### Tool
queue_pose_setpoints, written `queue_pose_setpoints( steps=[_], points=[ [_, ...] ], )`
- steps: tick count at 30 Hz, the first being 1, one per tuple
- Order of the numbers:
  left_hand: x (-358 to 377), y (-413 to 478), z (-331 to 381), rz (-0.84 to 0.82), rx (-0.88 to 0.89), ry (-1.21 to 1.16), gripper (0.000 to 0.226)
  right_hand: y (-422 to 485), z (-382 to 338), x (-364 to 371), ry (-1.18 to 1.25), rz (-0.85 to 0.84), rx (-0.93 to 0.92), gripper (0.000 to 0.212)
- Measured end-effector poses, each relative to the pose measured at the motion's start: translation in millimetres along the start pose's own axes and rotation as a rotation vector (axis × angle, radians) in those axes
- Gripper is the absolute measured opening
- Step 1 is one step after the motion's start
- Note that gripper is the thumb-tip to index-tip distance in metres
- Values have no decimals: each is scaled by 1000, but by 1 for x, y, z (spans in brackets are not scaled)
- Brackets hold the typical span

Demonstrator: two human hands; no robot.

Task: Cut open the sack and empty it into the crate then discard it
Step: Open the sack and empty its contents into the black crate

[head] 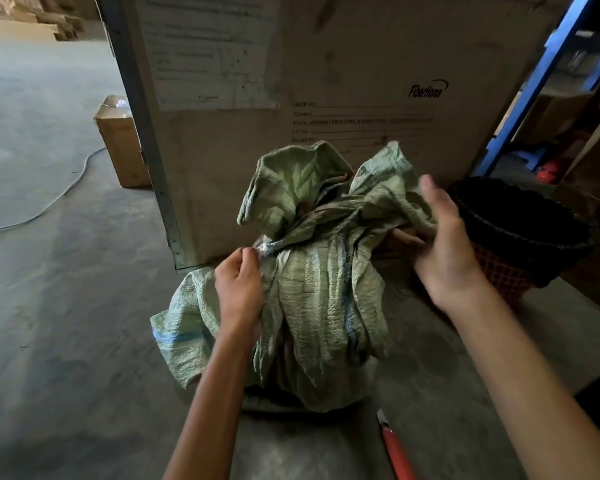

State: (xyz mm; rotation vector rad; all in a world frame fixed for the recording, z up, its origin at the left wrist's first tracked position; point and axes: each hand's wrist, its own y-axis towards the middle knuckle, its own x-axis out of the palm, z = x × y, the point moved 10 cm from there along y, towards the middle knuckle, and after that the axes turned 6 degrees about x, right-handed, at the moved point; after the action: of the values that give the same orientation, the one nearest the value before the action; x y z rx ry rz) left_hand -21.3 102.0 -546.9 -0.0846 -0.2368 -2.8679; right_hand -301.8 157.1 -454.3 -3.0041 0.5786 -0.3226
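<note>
**Sack before cutting.** Beyond both hands stands a tall printed carton. Between the hands, on the floor, sits the sack. It is creased green woven plastic, bulging low. Its long axis rises away from the person toward the carton, and it is gathered at a bound neck with loose flaps above. The crate, red lattice with a dark lining, stands just past the right hand. The left hand pinches the pale binding at the neck's left side. The right hand grips the sack's upper flap. A red-handled knife lies untouched on the floor beside the right forearm, so the right hand is probably the better placed to take it.
</note>
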Motion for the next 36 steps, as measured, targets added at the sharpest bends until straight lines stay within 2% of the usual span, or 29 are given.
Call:
queue_pose_setpoints(
  steps=[1, 2, 3, 4, 5, 6, 7, 8, 10, 12, 14, 16, 18, 21, 25, 26, 28, 30, 31, 33, 35, 36],
  points=[
    [0, -2, -1, 28, -9, 6, 32, -9, 0, -5, -186, 159, -57, 130],
    [1, -4, -1, 45, -9, 19, 35, -23, -7, -7, -397, 329, -169, 131],
    [1, -5, 0, 56, 0, 41, 38, -46, -22, -1, -603, 481, -366, 123],
    [2, -7, 3, 61, 18, 71, 41, -77, -41, 15, -792, 603, -648, 108],
    [2, -10, 9, 66, 48, 95, 43, -107, -52, 38, -911, 661, -934, 89],
    [3, -12, 17, 72, 92, 118, 43, -123, -55, 62, -1003, 623, -1126, 70],
    [4, -14, 26, 74, 139, 141, 44, -121, -51, 81, -1097, 506, -1203, 54],
    [7, -16, 34, 69, 186, 164, 45, -107, -43, 97, -1209, 355, -1184, 44],
    [13, -19, 44, 34, 276, 170, 44, -65, -18, 112, -1431, 140, -995, 36],
    [15, -20, 46, 13, 327, 158, 44, -37, -6, 111, -1539, 88, -908, 29],
    [12, -20, 47, 30, 343, 167, 46, -29, -9, 106, -1497, 43, -951, 16],
    [-4, -14, 46, 106, 305, 213, 48, -31, -20, 94, -1398, -10, -985, 12],
    [-31, 2, 32, 219, 171, 257, 49, -31, -38, 68, -1226, -3, -946, 11],
    [-75, 27, -13, 312, -62, 217, 48, -15, -66, 11, -887, 65, -737, 3],
    [-73, 37, -49, 262, -179, 5, 25, 9, -63, -37, -810, 247, -474, 3],
    [-61, 34, -56, 225, -225, -100, 21, 9, -57, -39, -871, 316, -457, 8],
    [-39, 29, -68, 160, -335, -277, 22, -3, -45, -36, -992, 485, -460, 30],
    [-26, 23, -74, 148, -419, -375, 20, -25, -34, -29, -971, 623, -481, 49],
    [-23, 22, -76, 142, -441, -415, 18, -30, -20, -28, -916, 645, -419, 58],
    [-16, 19, -78, 115, -468, -509, 24, -20, 30, -31, -705, 575, -63, 84],
    [-2, 15, -74, 8, -478, -604, 21, -12, 90, -13, -440, 362, 337, 118],
    [8, 10, -71, -65, -488, -646, 22, -10, 113, 3, -333, 235, 454, 127]
  ],
)
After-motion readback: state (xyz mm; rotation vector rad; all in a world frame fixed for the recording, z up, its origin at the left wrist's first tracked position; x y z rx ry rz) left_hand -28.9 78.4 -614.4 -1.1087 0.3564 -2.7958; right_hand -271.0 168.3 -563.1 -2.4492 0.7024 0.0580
